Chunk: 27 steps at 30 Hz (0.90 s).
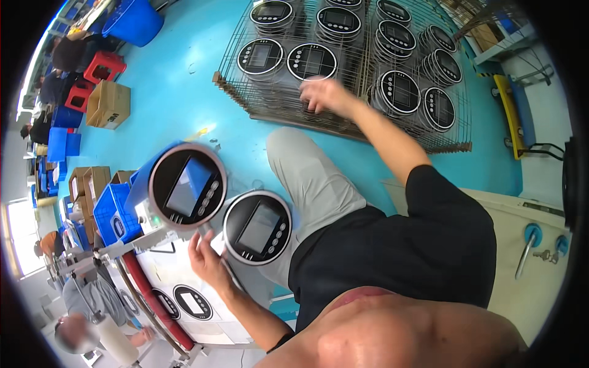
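My left hand has its fingertips at the lower rim of a round black display panel, which it appears to grip. A second round display panel is beside that hand and partly covers it; what supports this panel is hidden. Both have a screen, a row of oval buttons and a pale rim. My right hand reaches over the near side of a wire cage, slightly blurred, fingers apart. It is by the lower edge of a panel topping a stack, and contact is unclear.
Several stacked panels fill the cage. At lower left a white worktable has a red roller, with a person beside it. A blue crate and cardboard box stand left. A cream cabinet is at right.
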Available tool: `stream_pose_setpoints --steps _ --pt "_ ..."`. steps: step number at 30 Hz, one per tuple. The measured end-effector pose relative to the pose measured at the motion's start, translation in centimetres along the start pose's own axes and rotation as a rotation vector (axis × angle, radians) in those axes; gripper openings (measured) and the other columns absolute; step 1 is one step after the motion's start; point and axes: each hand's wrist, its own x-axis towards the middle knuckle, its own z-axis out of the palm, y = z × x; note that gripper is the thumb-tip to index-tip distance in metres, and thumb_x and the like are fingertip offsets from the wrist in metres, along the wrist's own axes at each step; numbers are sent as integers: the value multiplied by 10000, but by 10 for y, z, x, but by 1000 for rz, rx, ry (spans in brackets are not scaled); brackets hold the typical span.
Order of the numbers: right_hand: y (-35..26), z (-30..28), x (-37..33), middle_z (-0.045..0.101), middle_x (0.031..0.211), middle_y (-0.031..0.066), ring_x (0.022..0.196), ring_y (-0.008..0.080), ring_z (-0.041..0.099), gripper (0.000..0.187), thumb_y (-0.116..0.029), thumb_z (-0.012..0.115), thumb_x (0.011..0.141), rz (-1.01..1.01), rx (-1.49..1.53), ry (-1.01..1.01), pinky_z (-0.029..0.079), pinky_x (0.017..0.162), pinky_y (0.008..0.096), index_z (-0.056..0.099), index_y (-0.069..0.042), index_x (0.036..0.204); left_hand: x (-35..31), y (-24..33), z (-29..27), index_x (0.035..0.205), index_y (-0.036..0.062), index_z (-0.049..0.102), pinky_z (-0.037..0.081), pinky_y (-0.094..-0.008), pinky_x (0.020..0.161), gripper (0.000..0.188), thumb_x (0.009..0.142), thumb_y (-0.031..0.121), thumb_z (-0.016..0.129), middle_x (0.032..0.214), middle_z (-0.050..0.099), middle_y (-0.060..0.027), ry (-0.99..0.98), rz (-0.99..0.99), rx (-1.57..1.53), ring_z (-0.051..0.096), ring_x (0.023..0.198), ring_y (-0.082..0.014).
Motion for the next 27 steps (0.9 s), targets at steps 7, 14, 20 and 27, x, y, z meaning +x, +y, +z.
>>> stream_pose_setpoints --steps 7,14,20,27 --pt "45 -219 114 617 1027 95 900 239 576 297 -109 631 801 158 -85 986 482 737 390 585 -39 1086 -15 -40 -58 1217 25 456 324 -148 399 301 945 149 487 973 650 -142 302 -145 -158 408 444 -39" --pt "64 -293 162 545 1110 139 879 259 601 390 -154 628 781 406 -50 928 453 703 449 522 -44 1139 -28 -53 -66 1229 18 443 350 -160 409 307 948 137 475 987 634 -152 377 -168 -201 438 460 -51" --pt "141 -379 172 502 699 79 639 232 517 99 -103 600 845 266 570 849 458 593 353 527 -70 786 -23 -32 -61 1186 -12 472 360 -167 410 320 907 138 519 935 651 -144 401 -261 -20 454 468 -56" --pt "204 -382 163 635 950 190 912 326 603 235 -135 511 903 284 -335 453 491 753 439 576 90 920 -44 -23 -69 1136 -11 519 390 -185 420 262 920 130 473 902 670 -125 465 -197 63 502 468 -65"
